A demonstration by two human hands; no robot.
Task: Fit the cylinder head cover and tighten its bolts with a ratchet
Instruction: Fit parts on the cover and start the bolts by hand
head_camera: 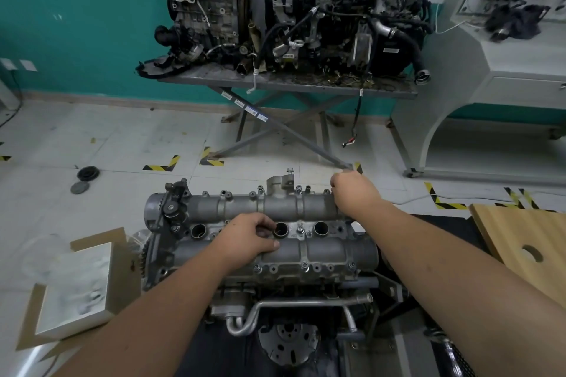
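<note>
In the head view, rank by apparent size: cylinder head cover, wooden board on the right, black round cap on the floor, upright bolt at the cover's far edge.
1. Cylinder head cover
2. Wooden board, cut off by the frame, so this rank is unsure
3. Black round cap, farther away
4. Upright bolt
</note>
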